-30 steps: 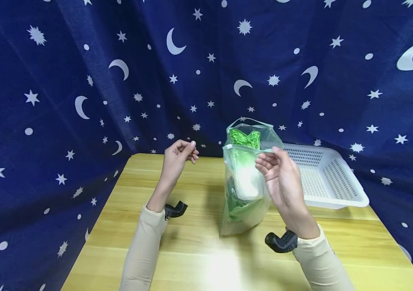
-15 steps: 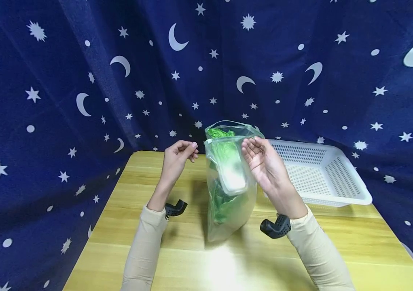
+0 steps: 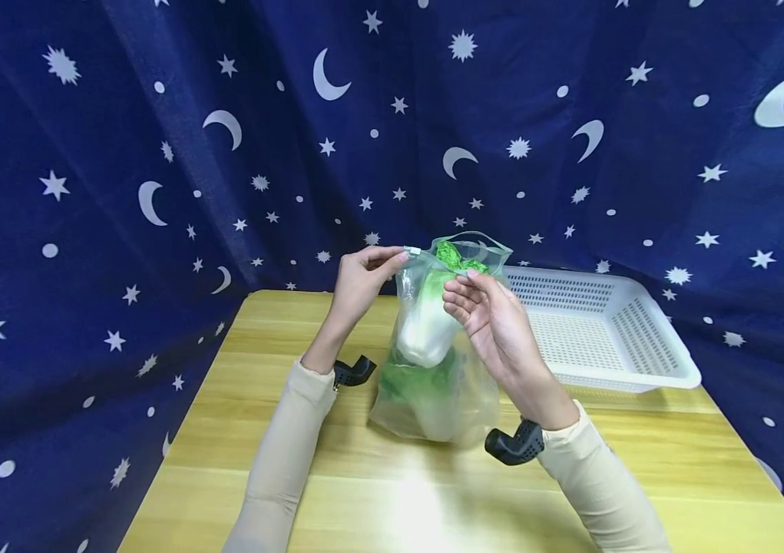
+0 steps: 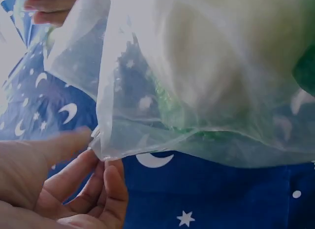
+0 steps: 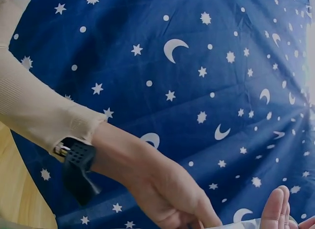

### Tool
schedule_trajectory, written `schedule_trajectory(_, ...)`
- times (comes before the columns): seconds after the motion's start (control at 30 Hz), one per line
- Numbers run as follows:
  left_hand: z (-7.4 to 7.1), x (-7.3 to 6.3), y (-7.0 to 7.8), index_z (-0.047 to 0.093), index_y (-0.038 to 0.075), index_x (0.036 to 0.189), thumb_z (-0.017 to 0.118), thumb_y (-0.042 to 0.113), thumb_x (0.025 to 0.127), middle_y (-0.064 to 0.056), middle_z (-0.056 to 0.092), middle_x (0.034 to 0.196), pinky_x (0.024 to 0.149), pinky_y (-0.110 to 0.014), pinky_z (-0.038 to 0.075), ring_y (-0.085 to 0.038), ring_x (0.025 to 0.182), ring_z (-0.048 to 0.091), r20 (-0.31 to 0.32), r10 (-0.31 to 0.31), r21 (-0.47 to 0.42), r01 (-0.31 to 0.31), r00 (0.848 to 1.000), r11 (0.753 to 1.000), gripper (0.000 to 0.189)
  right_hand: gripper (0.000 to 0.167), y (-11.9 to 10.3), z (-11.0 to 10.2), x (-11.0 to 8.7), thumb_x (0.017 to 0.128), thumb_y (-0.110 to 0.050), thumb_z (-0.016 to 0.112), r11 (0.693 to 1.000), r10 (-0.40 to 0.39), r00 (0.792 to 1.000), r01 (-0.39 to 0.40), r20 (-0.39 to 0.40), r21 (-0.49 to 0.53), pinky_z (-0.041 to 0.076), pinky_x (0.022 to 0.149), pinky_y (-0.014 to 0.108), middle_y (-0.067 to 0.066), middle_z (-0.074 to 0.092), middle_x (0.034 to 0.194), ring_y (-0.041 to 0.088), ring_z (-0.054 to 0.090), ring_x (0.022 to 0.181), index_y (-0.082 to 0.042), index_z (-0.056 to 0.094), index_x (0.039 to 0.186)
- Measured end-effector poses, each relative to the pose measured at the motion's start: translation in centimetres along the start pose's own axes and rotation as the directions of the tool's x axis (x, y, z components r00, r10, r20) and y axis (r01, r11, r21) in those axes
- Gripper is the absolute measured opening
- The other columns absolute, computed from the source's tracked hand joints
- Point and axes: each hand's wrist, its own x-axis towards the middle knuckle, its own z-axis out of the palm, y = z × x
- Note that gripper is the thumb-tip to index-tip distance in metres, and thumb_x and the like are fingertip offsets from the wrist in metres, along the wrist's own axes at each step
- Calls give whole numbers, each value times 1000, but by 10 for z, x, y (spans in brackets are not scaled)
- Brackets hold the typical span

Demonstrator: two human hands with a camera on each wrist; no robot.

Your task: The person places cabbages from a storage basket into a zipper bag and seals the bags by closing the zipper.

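Note:
A translucent slider zip bag (image 3: 392, 418) stands upright over the table, its mouth gaping. Inside, a white cabbage with green leaves (image 3: 425, 334) leans near the top, and a second green and white vegetable shows blurred below it. My left hand (image 3: 362, 278) pinches the bag's top left corner at the white slider (image 3: 412, 250). In the left wrist view that corner sits between thumb and fingers of the left hand (image 4: 83, 184). My right hand (image 3: 498, 326) pinches the near rim between thumb and forefinger, further right. Only its fingers (image 5: 275, 212) show in the right wrist view.
A white perforated plastic basket (image 3: 661, 380) stands at the back right of the wooden table (image 3: 281, 384), just behind my right hand. A dark blue curtain (image 3: 260, 115) with moons and stars hangs behind the table.
The bag has moved left in my right hand and turned. My left hand, earlier apart from it, has reached right and taken hold of the corner by the slider.

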Motion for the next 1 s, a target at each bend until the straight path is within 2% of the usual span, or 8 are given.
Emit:
schedule_trajectory(0.13,5,4,3,75,6,99,75,27,85,-10,72,92,67,-23,53,-12,75,63,-13,15,4,-15,1000,1000,25,20,4,1,-4,101,-16,50,998,-15,1000,15,13,-56,58,71,23,6,70,82,14,68,73,-4,63,91)
schedule_trajectory(0.23,5,1,8,73,3,97,73,22,87,-12,71,88,65,-21,51,-9,72,61,-61,103,-17,-104,993,994,21,22,5,-1,-7,101,-16,49,997,-26,1000,27,13,-79,57,69,23,4,70,80,13,67,71,-5,64,89)
schedule_trajectory(0.37,-1,-10,20,70,-3,96,70,11,88,-18,69,88,65,-19,51,-11,73,64,-207,309,-55,-326,928,944,16,25,5,-5,-13,102,-13,45,993,-53,999,53,6,-108,56,64,22,3,68,75,12,65,66,-7,63,86)
schedule_trajectory(0.47,-6,-15,28,68,-5,96,69,8,88,-20,69,88,64,-19,51,-15,72,64,-258,372,-64,-400,892,914,15,24,6,-9,-16,101,-14,45,987,-39,999,42,21,-157,55,60,21,2,67,73,11,63,62,-9,62,85)
schedule_trajectory(0.63,-9,-18,26,68,-6,96,69,8,88,-19,68,86,65,-18,50,-12,72,61,-218,314,-82,-338,924,938,16,26,11,-25,-14,100,-26,51,959,-4,999,18,49,-284,53,56,21,-1,65,70,9,60,58,-9,61,83)
schedule_trajectory(0.8,-14,-19,21,68,-7,96,69,5,87,-12,69,85,65,-17,51,-9,71,62,-259,260,-96,-293,930,951,15,37,8,-58,-1,100,-38,51,910,-217,974,179,-63,-373,51,50,20,-1,59,66,8,55,55,-8,59,79)
schedule_trajectory(0.9,-17,-20,22,67,-8,96,69,4,87,-4,69,84,64,-17,50,-10,71,62,-269,237,-101,-272,934,957,15,27,5,-74,13,100,-26,54,888,-317,938,243,-138,-391,48,50,18,1,59,70,9,54,58,-3,58,87)
schedule_trajectory(1.0,-18,-23,27,66,-11,96,68,0,87,2,68,81,62,-17,49,-12,68,60,-266,212,-111,-249,940,962,15,18,3,-85,30,97,-12,58,857,-341,930,247,-139,-452,52,58,18,1,62,84,10,59,70,3,59,106)
